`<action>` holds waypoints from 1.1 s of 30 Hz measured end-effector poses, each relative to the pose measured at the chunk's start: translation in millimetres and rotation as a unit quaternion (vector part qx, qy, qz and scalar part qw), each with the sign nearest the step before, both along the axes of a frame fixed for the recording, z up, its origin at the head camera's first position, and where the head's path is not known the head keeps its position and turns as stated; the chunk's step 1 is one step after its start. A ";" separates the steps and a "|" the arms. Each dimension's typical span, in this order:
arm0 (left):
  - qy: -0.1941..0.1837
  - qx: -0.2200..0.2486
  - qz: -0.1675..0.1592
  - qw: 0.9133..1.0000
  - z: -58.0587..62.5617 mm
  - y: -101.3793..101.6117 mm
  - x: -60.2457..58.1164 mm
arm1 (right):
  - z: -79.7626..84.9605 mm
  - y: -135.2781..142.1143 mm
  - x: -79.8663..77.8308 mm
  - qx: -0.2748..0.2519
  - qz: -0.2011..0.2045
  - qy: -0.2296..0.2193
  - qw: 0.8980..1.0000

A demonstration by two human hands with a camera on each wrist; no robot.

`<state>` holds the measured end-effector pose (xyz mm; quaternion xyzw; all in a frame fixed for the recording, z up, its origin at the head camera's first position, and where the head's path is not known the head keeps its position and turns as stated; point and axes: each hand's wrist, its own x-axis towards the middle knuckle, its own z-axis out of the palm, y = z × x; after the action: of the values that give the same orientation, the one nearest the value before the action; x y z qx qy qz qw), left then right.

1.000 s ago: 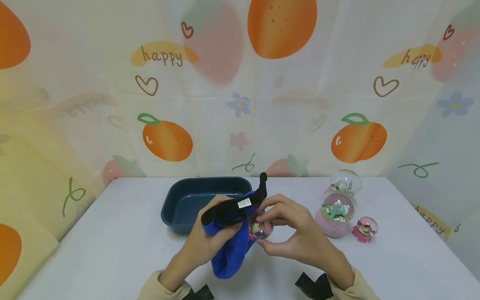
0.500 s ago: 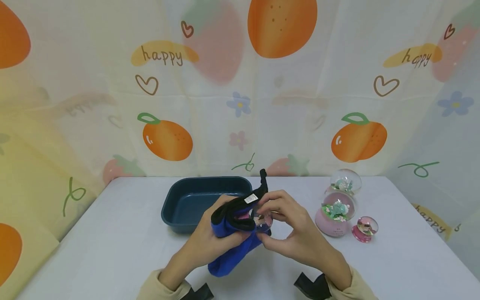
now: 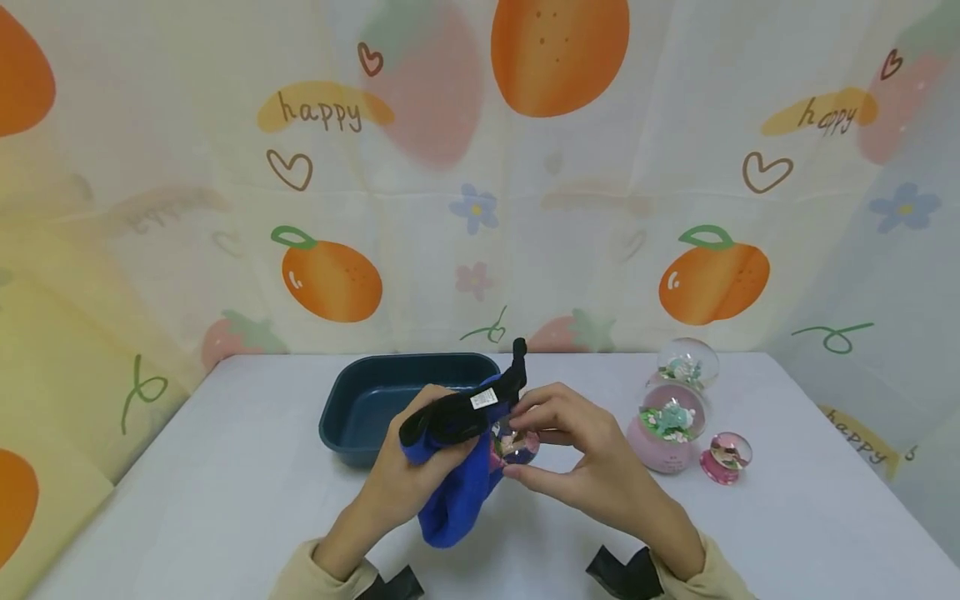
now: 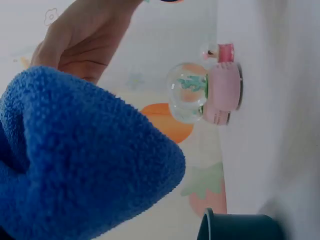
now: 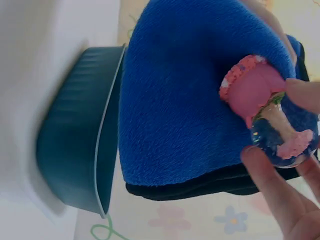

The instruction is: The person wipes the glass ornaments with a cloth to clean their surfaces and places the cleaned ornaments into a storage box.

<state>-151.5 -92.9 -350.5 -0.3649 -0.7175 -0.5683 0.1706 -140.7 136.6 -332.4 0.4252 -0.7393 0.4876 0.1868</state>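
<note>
The left hand (image 3: 408, 479) is closed round a folded cloth (image 3: 453, 510), with the thumb on its near side; the cloth hides the position of the remaining fingers. The cloth is blue with a black layer, carries a white tag (image 3: 483, 399), and is held above the surface (image 3: 225, 508). Its blue part hangs toward the near side, and a black strip (image 3: 519, 360) projects upward at the far right.

The right hand (image 3: 588, 446) pinches the glass dome of a globe (image 5: 270, 112), with thumb and fingers spread to the width of the dome. The globe is located between the 2 hands, above the surface. It is tilted onto its side, with the dome toward the right hand and the pink base set against the blue face of the cloth, which wraps part of that base. In the left wrist view, the cloth conceals the globe.

A dark teal bin (image 3: 375, 408) stands on the far left part of the surface, beyond the left hand; the cloth overlaps its near right corner in the head view.

3 further globes stand upright on the right part of the surface: a large globe (image 3: 663, 452) with a pink base, a rear globe (image 3: 687, 364) just behind it, and a small globe (image 3: 726, 458) just right of the large globe.
</note>
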 end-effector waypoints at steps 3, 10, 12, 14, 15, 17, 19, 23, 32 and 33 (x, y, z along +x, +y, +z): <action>-0.042 -0.025 -0.007 0.999 1.6 -3.5 0.0 | -0.2 -0.2 0.1 -0.004 -0.002 0.023 1.000; -0.095 -0.079 -0.057 0.991 2.2 -4.4 3.2 | -0.2 -1.0 1.0 -0.025 0.016 0.063 0.998; -0.072 -0.068 -0.054 0.994 1.7 -2.8 3.8 | 0.1 -1.3 1.2 -0.026 0.021 0.054 0.998; -0.039 -0.053 -0.039 0.997 0.9 -1.2 3.7 | 0.4 -1.5 1.3 -0.021 0.014 0.041 0.999; -0.023 -0.047 -0.031 0.998 0.3 -0.5 3.5 | 0.2 -1.3 1.1 -0.019 0.011 0.031 0.999; 0.001 -0.039 -0.020 0.999 -0.7 1.2 3.2 | 0.1 -1.0 1.2 -0.016 0.005 0.003 1.000; 0.019 -0.038 -0.013 0.999 -1.7 2.7 2.7 | -0.4 -0.3 0.8 -0.014 -0.003 -0.014 1.000; 0.030 -0.037 -0.015 0.999 -2.0 4.6 2.3 | -0.7 0.4 0.2 -0.020 0.001 -0.020 1.000; -0.011 -0.021 0.004 1.000 0.9 -1.6 2.5 | 0.8 1.8 0.4 -0.014 0.020 0.010 1.000; -0.022 -0.027 0.002 0.999 1.3 -2.1 2.4 | 0.7 2.0 0.5 -0.015 0.024 0.012 1.000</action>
<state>-149.1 -95.0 -349.3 -0.3557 -0.7365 -0.5565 0.1462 -140.2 138.6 -331.7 0.4458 -0.7194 0.4976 0.1901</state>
